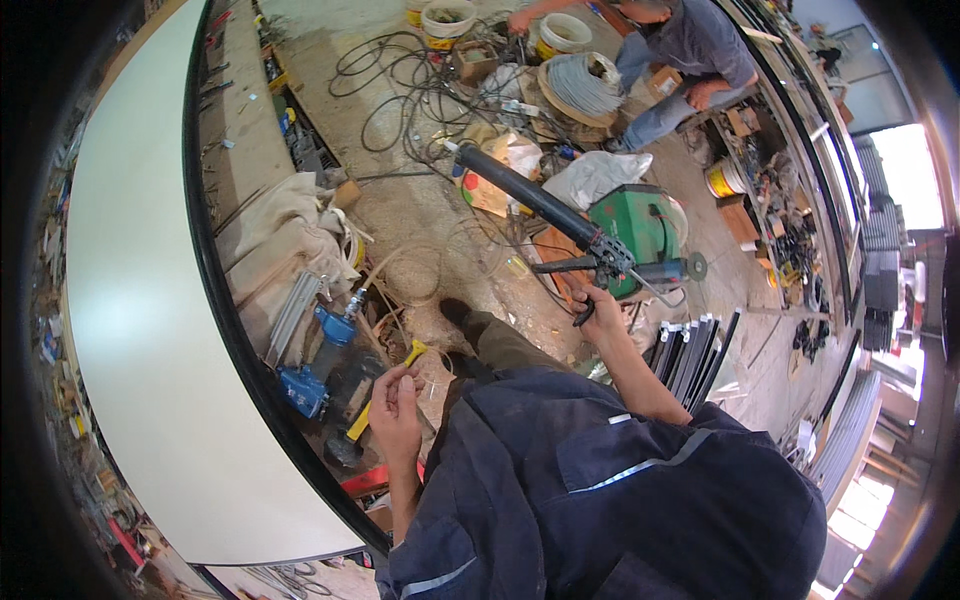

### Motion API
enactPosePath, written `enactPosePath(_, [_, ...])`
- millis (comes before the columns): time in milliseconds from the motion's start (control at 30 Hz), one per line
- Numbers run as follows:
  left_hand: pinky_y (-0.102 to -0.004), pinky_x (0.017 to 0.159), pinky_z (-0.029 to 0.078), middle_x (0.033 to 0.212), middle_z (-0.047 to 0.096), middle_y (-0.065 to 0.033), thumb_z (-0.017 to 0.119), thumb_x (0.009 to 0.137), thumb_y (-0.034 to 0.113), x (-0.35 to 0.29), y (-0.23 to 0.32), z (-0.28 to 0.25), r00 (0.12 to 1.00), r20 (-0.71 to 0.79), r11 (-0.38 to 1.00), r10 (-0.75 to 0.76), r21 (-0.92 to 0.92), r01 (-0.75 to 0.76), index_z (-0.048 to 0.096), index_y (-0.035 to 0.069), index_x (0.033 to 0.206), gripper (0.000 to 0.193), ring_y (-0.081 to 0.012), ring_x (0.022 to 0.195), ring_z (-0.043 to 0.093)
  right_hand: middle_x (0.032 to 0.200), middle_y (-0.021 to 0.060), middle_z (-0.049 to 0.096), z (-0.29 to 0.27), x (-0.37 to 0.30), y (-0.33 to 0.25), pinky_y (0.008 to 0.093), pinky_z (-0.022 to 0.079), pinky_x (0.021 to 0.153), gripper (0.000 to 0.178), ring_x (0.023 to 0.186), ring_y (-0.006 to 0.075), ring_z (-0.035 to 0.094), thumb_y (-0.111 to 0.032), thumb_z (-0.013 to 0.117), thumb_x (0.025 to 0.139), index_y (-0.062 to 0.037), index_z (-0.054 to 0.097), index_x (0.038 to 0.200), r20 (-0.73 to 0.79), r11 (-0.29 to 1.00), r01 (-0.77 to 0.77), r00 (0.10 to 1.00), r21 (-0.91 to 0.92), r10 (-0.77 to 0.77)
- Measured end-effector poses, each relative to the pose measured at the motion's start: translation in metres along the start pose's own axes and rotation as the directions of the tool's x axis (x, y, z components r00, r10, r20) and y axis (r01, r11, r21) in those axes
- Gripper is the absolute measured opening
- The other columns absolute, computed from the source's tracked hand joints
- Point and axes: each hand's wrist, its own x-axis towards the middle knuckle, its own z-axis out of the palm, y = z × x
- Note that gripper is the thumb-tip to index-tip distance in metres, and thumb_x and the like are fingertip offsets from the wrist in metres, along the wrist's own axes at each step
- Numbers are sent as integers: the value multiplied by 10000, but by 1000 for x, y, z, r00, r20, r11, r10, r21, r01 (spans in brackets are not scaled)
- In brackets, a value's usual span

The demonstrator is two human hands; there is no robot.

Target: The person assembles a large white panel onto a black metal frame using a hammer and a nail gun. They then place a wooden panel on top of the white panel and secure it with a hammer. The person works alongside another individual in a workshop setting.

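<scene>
My right hand [602, 314] grips the handle of a long black caulking gun [530, 194], held up in front of me with its barrel slanting to the far left. My left hand [397, 412] is closed, thumb and fingertips pressed together. Whether something small is between them I cannot make out. Behind that hand runs a yellow handle [361, 420], partly hidden by the fingers, with a dark head at its lower end. Close by, to the left, lie blue power tools [335, 327] beside a large white panel [150, 300] with a black edge.
A green machine case [632, 228] stands beyond the gun. Black cables [405, 100] tangle across the floor near white buckets [565, 34] and a grey cable reel [582, 84]. Another person [690, 50] crouches at the far right. Dark metal profiles [690, 355] lie beside my right forearm.
</scene>
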Motion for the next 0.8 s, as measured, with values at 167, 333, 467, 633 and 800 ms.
enactPosePath(167, [-314,848,573,1087,708,-139,557,1043,117,-21,-7,12,995,69,997,-66,33,64,600,-49,1233,256,-181,916,696,1093,156,637,-51,-47,-8,228,408,557,273,682,106,503,10,556,949,46,538,1219,-7,999,18,1000,38,-18])
enactPosePath(333, [-302,887,542,1097,704,-128,590,1023,93,-18,-5,36,986,133,994,-101,46,95,635,-53,1170,212,-178,960,687,1222,196,645,-111,-25,-6,221,440,557,292,672,94,524,31,533,940,-42,544,1223,-114,999,-4,993,50,9])
enactPosePath(467, [-316,884,554,1111,709,-140,581,1026,107,-12,-12,52,982,132,991,-133,29,130,612,-55,1213,250,-188,958,690,1205,192,666,-102,14,-14,216,459,556,277,652,101,533,46,528,918,-50,536,1177,-102,989,-61,992,133,75])
enactPosePath(633, [-316,849,567,1093,721,-143,587,1026,134,14,-6,79,978,42,974,-205,106,199,615,-59,1211,269,-191,924,701,821,81,571,-87,81,-31,289,473,601,141,680,156,541,-7,561,959,-24,515,1091,-119,994,-104,987,29,106])
enactPosePath(800, [-309,834,560,1063,731,-134,617,1013,152,30,6,96,962,-97,949,-256,165,269,647,-45,1179,259,-189,920,706,775,64,559,1,88,-77,285,436,582,42,663,146,516,13,577,942,2,546,969,-50,957,-121,993,-263,111])
